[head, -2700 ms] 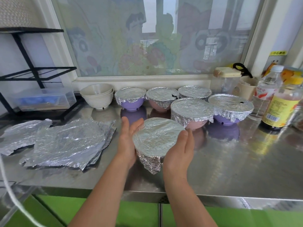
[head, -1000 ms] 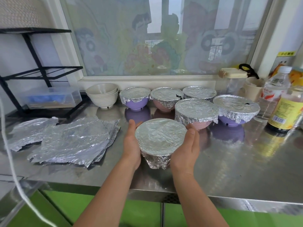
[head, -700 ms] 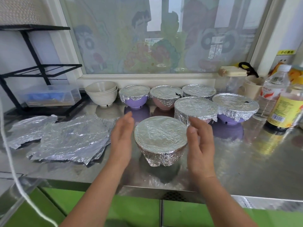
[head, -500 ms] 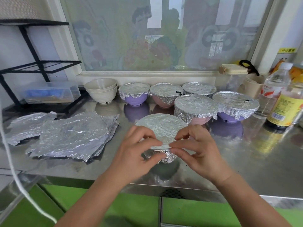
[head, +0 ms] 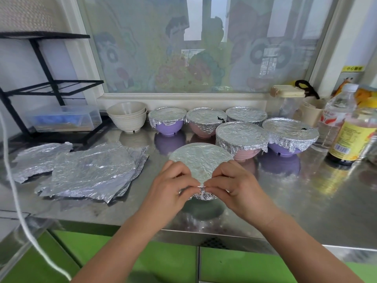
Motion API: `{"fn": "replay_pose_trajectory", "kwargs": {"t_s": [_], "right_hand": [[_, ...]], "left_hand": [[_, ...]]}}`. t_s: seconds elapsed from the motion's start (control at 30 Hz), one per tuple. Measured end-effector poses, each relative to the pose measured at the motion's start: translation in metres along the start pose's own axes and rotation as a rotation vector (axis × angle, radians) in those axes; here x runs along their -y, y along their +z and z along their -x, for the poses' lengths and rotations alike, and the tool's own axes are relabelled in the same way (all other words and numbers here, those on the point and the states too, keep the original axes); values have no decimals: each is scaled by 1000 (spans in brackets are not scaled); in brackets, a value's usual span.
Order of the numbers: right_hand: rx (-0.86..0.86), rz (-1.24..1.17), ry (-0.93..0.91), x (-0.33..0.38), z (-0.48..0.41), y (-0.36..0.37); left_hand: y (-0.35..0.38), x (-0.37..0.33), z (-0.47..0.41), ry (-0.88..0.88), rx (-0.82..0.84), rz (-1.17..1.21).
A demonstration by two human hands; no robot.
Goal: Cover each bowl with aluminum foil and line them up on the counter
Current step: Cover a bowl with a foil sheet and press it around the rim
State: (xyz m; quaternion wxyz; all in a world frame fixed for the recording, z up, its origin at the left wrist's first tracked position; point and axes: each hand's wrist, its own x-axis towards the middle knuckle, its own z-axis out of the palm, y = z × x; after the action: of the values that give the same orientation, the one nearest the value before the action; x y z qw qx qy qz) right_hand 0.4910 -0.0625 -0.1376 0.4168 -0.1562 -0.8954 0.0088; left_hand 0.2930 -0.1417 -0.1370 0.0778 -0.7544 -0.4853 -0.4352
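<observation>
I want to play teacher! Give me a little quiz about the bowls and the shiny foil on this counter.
1. True or false: the stacked cream bowls wear foil.
2. How many bowls are foil-covered, counting the near bowl?
3. The left hand and right hand pinch: A) the near bowl's foil edge, B) a spoon, C) a sponge.
Key: 1 false; 2 six; 3 A.

Two bare forearms (head: 126,240), bare hands (head: 173,185) (head: 236,185).
</observation>
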Motion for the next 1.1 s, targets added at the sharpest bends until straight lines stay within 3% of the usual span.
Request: {"fn": "replay_pose_trajectory", "kwargs": {"t_s": [0.2, 0.33, 0.5, 0.77, 0.97, 1.1], "right_hand": [[20, 22, -1, -13, -2, -13], [9, 137, -19, -4, -8, -4], [25, 266, -4, 9, -17, 8], [37, 171, 42, -9, -8, -9], [10, 257, 46, 5, -19, 5], [10, 194, 86, 4, -15, 1]], "left_hand": [[-9, 23, -5, -142, 22, 127], [1, 5, 2, -116, -6, 37], [15, -2, 1, -184, -152, -9], [-2, 24, -5, -251, -64, 243], [6, 8, -4, -112, -87, -1], [4, 8, -12, -114, -37, -7]]}}
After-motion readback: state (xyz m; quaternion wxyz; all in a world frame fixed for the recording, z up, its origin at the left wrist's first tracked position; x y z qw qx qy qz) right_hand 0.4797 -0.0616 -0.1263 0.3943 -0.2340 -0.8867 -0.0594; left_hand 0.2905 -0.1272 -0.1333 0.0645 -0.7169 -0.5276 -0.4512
